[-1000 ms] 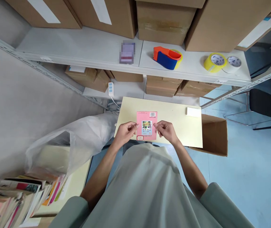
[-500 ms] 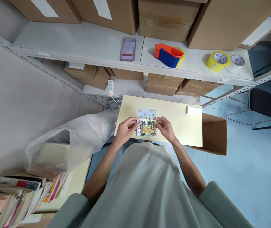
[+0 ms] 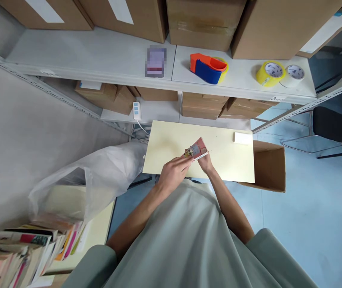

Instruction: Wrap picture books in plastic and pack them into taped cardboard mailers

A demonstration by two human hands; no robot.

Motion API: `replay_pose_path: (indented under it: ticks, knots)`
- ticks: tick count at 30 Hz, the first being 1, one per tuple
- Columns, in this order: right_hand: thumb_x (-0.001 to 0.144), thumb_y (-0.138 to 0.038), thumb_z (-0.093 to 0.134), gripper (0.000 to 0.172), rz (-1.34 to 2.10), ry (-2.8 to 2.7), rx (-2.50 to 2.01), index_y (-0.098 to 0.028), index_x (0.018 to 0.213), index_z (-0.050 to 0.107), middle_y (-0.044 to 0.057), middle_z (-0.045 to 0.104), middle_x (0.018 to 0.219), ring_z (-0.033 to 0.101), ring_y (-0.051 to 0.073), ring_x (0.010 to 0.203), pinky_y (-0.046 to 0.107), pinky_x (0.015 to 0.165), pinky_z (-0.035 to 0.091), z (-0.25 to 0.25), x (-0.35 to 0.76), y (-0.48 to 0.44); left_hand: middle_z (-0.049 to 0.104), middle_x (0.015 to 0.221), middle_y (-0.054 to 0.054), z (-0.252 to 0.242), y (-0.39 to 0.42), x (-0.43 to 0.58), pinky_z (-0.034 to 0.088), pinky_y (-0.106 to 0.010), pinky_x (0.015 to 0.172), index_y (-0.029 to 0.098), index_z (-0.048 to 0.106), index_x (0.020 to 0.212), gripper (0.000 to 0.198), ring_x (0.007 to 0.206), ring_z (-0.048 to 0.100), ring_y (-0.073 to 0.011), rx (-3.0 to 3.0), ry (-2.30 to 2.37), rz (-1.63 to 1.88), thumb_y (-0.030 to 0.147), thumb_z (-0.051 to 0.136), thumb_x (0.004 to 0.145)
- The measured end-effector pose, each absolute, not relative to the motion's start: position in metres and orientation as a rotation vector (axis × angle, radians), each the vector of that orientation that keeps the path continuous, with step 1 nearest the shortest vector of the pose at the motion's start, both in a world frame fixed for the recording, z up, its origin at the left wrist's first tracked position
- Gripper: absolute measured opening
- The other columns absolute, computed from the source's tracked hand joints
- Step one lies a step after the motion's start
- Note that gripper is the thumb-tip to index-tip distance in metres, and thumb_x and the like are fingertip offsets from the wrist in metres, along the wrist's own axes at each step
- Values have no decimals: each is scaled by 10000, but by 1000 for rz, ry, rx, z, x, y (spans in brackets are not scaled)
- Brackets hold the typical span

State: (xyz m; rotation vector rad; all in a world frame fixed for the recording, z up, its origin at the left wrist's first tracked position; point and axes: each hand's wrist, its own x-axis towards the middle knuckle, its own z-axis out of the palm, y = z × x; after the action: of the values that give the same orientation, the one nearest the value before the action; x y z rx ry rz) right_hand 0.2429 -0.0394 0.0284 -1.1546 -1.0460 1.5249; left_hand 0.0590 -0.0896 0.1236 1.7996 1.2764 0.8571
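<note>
A small booklet (image 3: 197, 149) with a reddish cover and a picture on it is held tilted above the pale yellow table (image 3: 165, 140). My right hand (image 3: 205, 162) grips it from the right and below, most of its fingers hidden behind it. At the booklet's lower left edge is my left hand (image 3: 175, 170), its fingers pressed together and lying along the cover; its thumb is out of sight.
A white block (image 3: 243, 138) lies on the table's right end, beside an open cardboard box (image 3: 269, 166). The shelf (image 3: 99, 52) ahead bears a tape dispenser (image 3: 208, 68) and tape rolls (image 3: 270, 73). Stacked books (image 3: 18, 252) and a plastic bag (image 3: 108, 172) are at left.
The booklet has gone from flat, with its blue illustrated cover up, to tilted with a reddish side showing. My left hand has moved right, and both hands have shifted their hold.
</note>
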Motion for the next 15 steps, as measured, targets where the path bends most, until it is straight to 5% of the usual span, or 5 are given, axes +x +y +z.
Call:
replay_pose_path:
  ticks: [5,11,15]
  knots:
    - [672,-834,955,707,1564,-988,-1209,-224,974,766,71,855,883,820,270,886,487,942,702,32,251,-46,881,1233,-60,121,-85,45,677,-456,1054,317,896,1236,291,1101,842,-299,1644,1360,890,462,720,1056]
    - [726,-826,923,650,1481,-1076,-1272,-240,957,764,38,813,856,745,206,776,391,797,681,45,253,-48,869,1248,-154,87,-63,11,694,-487,1028,169,869,1234,695,1165,828,-358,1106,1380,1059,737,897,836]
    - [810,-787,894,577,1368,-1191,-1297,-237,928,764,51,795,866,745,212,764,374,759,665,68,245,-50,869,1222,-167,61,-56,3,690,-500,1013,158,855,1212,757,1163,819,-353,986,1390,1068,756,937,756]
